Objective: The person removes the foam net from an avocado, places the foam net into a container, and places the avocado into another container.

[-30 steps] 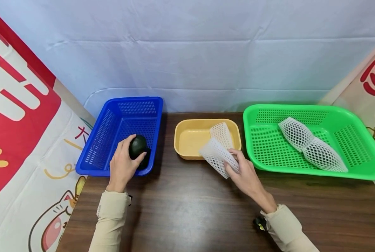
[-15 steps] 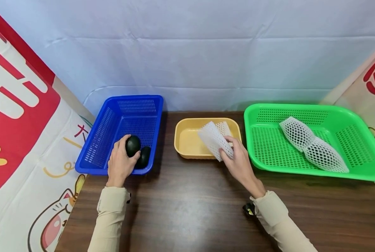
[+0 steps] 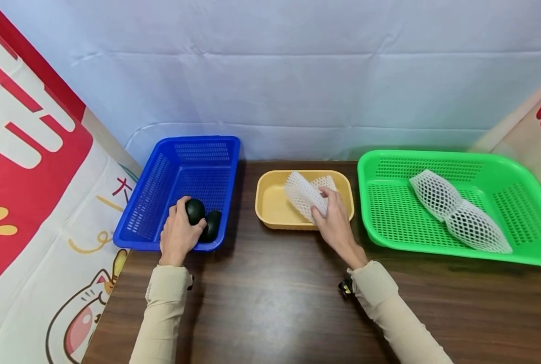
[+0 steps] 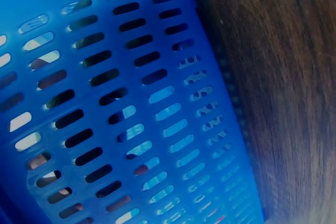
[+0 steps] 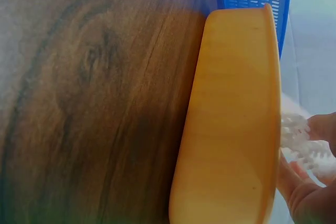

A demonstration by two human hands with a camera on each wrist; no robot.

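The left hand reaches over the near wall of the blue basket, its grip curled round a dark avocado. A second dark avocado lies just beside it on the right, touching it, in the near right corner of the basket. In the left wrist view only the slotted blue wall and the wood grain of the bench show.

The right hand is over the near rim of the yellow tray, its grip pinching a white foam net sleeve that stands up above the tray. A second white net sleeve lies in the tray behind it, against the far right corner. The right wrist view shows the tray's outer wall from the side, with the fingers and a bit of white net above its rim.

To the right, well apart from the hand, a green basket holds two net-wrapped pieces lying end to end. All three containers sit on the dark wood bench, before a pale backdrop.
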